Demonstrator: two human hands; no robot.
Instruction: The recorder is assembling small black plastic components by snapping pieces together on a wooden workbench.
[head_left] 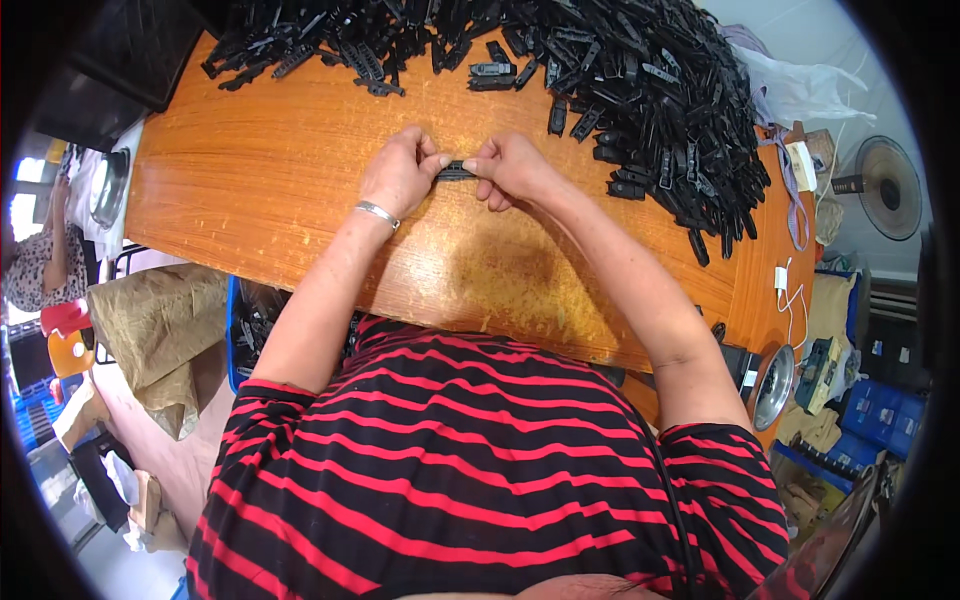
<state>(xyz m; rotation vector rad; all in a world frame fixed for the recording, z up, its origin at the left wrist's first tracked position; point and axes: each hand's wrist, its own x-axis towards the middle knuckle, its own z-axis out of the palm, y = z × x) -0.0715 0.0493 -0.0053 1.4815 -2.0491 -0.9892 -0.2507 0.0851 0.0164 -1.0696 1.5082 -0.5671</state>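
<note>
Left hand [400, 172] and right hand [514, 170] pinch a slim black part [455, 172], apparently working it, the next move likely needing even pressure.

So at 12 o'clock in the head view, the bare left hand [396, 175], with a shiny silver-coloured bracelet [377, 213] on its wrist, and the bare right hand [515, 172] are pinching opposite ends of a small, slim black part [455, 171] over a worn, orange-brown wood-grain table [250, 180]. There's a huge messy heap of black elongated pieces [640, 80] sprawling from about 10 round to 2 o'clock, thickest near 1. Then you've got a crumpled tan sack [150, 320] at 9 and a round-caged grey fan [888, 188] between 2 and 3.
</note>
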